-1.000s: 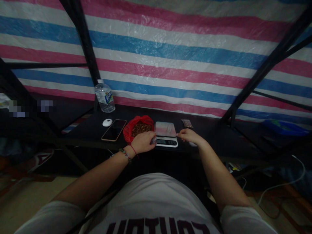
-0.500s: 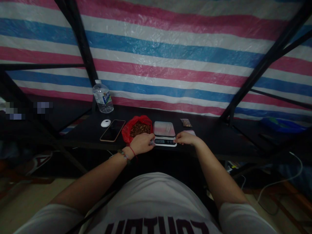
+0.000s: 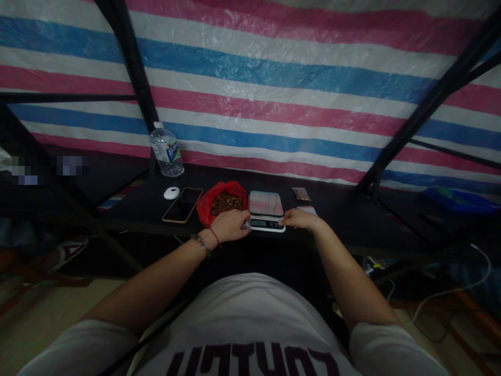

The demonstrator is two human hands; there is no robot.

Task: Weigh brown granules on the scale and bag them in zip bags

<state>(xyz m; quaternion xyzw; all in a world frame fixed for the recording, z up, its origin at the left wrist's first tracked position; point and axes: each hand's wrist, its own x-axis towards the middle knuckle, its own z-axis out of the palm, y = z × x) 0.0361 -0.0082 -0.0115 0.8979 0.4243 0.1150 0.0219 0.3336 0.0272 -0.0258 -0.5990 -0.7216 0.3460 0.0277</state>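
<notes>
Between both hands: scale [image 3: 266,211]. Left hand [image 3: 230,224] pinches small clear item [image 3: 246,224] at its edge; right hand [image 3: 301,219], fingers curled, at its buttons [image 3: 274,224], grip unclear. Press lightly; keep off the plate [image 3: 258,202].

Right hand [image 3: 301,219] at scale [image 3: 265,202]; left hand [image 3: 228,225] by red bag [image 3: 205,207].

White short-sleeved T-shirt [image 3: 254,308], loose sleeves [image 3: 385,347], dark maroon block lettering [image 3: 237,360] across the front, thin red cord [image 3: 214,236] round the left wrist [image 3: 209,240], greenish beaded bracelet [image 3: 202,244] just beside it, dark strap [image 3: 151,338] slanting at left.
</notes>
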